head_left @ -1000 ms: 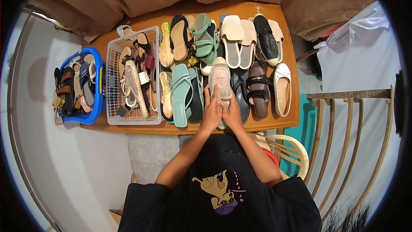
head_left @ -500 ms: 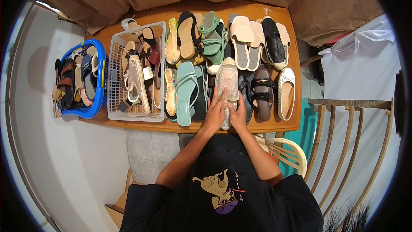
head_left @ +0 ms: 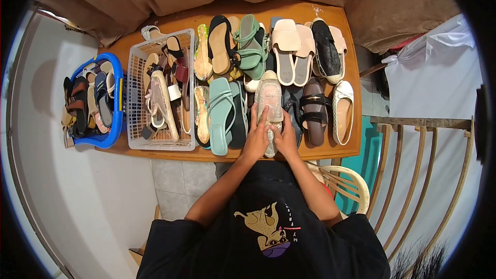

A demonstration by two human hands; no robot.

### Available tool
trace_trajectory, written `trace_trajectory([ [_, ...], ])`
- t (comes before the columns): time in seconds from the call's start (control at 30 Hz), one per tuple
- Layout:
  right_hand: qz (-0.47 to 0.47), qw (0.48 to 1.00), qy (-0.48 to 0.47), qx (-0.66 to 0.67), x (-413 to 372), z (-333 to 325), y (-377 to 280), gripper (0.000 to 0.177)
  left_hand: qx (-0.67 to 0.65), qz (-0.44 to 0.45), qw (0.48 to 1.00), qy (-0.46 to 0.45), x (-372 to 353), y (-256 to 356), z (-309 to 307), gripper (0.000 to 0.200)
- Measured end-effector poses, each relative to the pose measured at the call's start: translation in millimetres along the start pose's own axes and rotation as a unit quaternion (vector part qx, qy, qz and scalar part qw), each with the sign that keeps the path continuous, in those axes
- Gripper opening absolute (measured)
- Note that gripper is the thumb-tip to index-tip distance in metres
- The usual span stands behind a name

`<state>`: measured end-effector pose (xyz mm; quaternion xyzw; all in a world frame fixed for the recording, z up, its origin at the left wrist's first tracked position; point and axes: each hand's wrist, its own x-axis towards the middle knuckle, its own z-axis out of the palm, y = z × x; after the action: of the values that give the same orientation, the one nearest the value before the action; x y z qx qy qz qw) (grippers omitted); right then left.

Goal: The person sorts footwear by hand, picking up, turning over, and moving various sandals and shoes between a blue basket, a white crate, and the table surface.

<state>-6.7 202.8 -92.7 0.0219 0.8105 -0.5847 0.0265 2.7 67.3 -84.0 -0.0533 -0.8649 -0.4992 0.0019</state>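
A pale espadrille [head_left: 269, 95] lies sole up at the front middle of the table, its clear rubber sole showing and its toe pointing away from me. My left hand [head_left: 257, 137] grips its left side, with a finger stretched over the sole. On the other side my right hand [head_left: 284, 138] holds it, thumb pressed near the heel. Both hands are closed around the rear half and partly hide it. A mint green slide sandal [head_left: 220, 119] is left of my hands. To their right is a brown sandal with black straps [head_left: 313, 133].
Several more shoes stand in rows on the wooden table [head_left: 353, 72]. A white plastic basket [head_left: 160, 145] and a blue basket [head_left: 118, 103], both filled with footwear, are at the left. A chair [head_left: 360, 183] and a slatted wooden rack [head_left: 418, 124] are at the right.
The view has shifted slightly, so the table items sit a little further left. Both hands keep hold of the espadrille, with the fingers barely moved.
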Motion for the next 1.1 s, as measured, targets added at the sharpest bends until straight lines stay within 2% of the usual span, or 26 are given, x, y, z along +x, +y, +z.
trace_trajectory([
  [0.1, 0.007, 1.000, -0.011, -0.014, 3, 0, 8, 0.057, 0.007, -0.002, 1.000, 0.006, 2, 0, 2, 0.073],
  [0.17, 0.027, 0.998, -0.016, 0.059, 7, 0, 20, 0.057, 0.006, 0.000, 1.000, 0.008, 4, -2, 4, 0.073],
  [0.37, 0.065, 0.996, -0.023, 0.057, 7, -2, 7, 0.051, 0.008, -0.005, 1.000, 0.005, 3, -6, 8, 0.070],
  [0.43, 0.057, 0.997, -0.027, 0.053, 7, 0, 12, 0.057, 0.028, 0.011, 0.999, 0.017, 3, -7, 7, 0.071],
  [0.53, -0.041, 0.990, 0.008, -0.134, -1, 0, 7, 0.076, 0.035, 0.017, 0.999, 0.007, 0, -3, 3, 0.072],
  [0.57, -0.045, 0.990, 0.003, -0.134, -4, 2, 3, 0.076, 0.036, 0.015, 0.999, 0.013, -3, 0, 1, 0.072],
  [0.63, -0.100, 0.977, 0.092, -0.163, -9, 6, -14, 0.075, 0.064, -0.005, 0.997, -0.030, -11, 12, -9, 0.079],
  [0.67, -0.088, 0.985, 0.072, -0.130, -9, 4, -23, 0.071, 0.049, 0.017, 0.999, -0.017, -14, 17, -15, 0.075],
  [0.7, -0.114, 0.980, 0.083, -0.141, -8, 3, -32, 0.070, 0.052, 0.013, 0.998, -0.010, -19, 16, -21, 0.075],
  [0.77, -0.121, 0.979, 0.074, -0.149, -5, 5, -39, 0.068, 0.001, 0.043, 0.998, -0.046, -26, 16, -33, 0.063],
  [0.8, -0.126, 0.979, 0.071, -0.147, -4, 7, -44, 0.068, -0.046, 0.039, 0.998, -0.030, -28, 23, -43, 0.048],
  [0.9, -0.117, 0.980, 0.057, -0.149, -5, 16, -61, 0.065, -0.116, 0.047, 0.991, -0.041, -37, 32, -76, 0.038],
  [0.93, -0.120, 0.979, 0.064, -0.152, -5, 19, -67, 0.063, -0.102, 0.055, 0.993, 0.005, -40, 42, -89, 0.028],
  [0.97, -0.123, 0.978, 0.071, -0.155, -4, 23, -74, 0.062, -0.098, 0.055, 0.994, 0.009, -44, 42, -99, 0.028],
  [1.0, -0.126, 0.978, 0.073, -0.150, -4, 26, -82, 0.054, -0.093, 0.067, 0.992, 0.044, -48, 40, -109, 0.026],
  [1.03, -0.128, 0.978, 0.071, -0.148, -3, 30, -88, 0.054, -0.089, 0.079, 0.990, 0.078, -52, 38, -119, 0.024],
  [1.1, -0.127, 0.975, 0.074, -0.169, -3, 36, -98, 0.045, -0.093, 0.062, 0.989, 0.094, -57, 30, -138, 0.018],
])
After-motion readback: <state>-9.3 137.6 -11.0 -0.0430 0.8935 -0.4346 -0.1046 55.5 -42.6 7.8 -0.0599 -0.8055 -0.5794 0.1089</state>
